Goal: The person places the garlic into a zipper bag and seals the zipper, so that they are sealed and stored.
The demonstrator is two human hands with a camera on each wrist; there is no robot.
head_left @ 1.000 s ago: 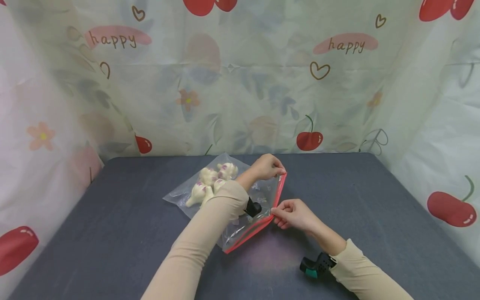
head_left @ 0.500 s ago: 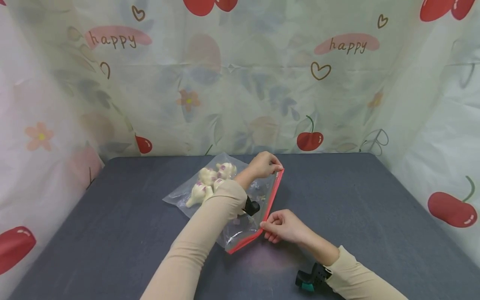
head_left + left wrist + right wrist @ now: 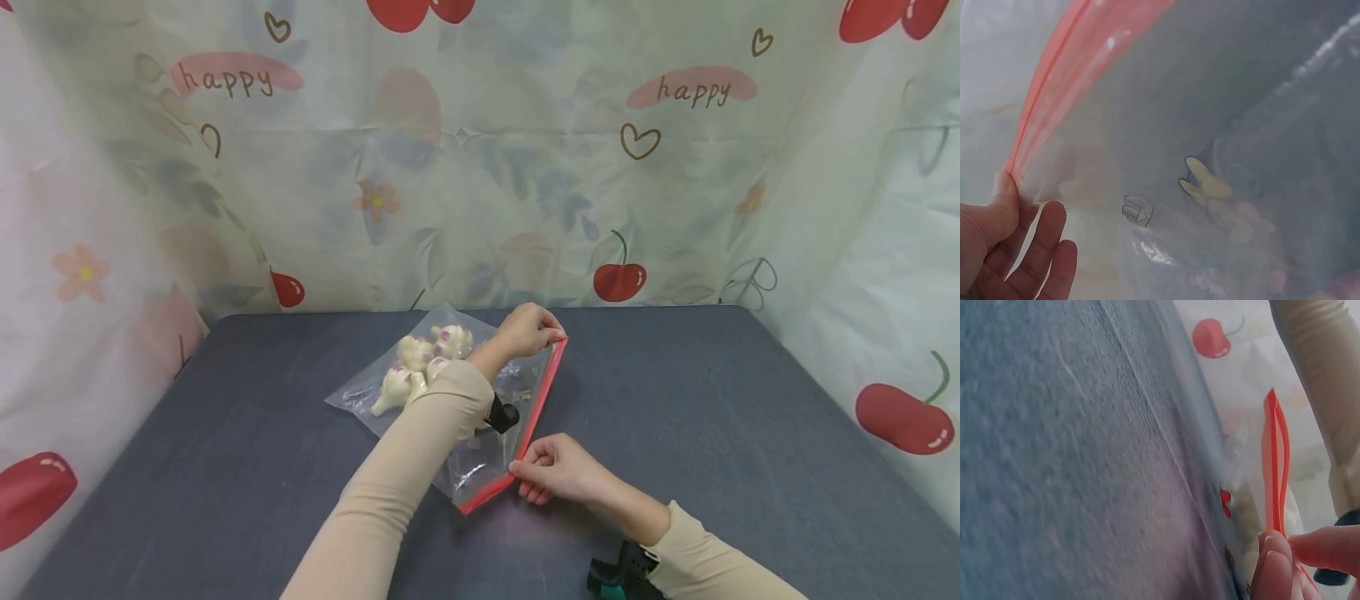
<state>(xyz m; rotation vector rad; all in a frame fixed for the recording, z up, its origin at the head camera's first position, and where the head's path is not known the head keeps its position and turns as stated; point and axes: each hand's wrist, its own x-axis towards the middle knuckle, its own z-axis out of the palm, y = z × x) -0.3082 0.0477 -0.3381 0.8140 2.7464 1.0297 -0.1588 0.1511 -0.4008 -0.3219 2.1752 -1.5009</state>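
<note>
A clear zip bag (image 3: 491, 454) with a red zip strip lies on the table, several garlic bulbs (image 3: 412, 354) inside it. At the far end of the strip, my left hand (image 3: 527, 329) pinches the corner; the left wrist view shows thumb and finger on the red edge (image 3: 1054, 81). My right hand (image 3: 561, 471) pinches the strip nearer the front, between thumb and forefinger. Past that pinch, in the right wrist view, the end of the red strip (image 3: 1275, 462) still gapes between its two sides. My left forearm covers part of the bag and some of the bulbs.
The dark table (image 3: 247, 467) spreads around the bag. A printed curtain (image 3: 465, 167) with cherries and flowers hangs behind it and at both sides. A black wrist camera (image 3: 622, 575) sits on the right wrist, another on the left.
My right hand has slid along the red strip toward the front and left, and the strip behind it looks pressed together. My left hand shifted slightly back and left, keeping its corner.
</note>
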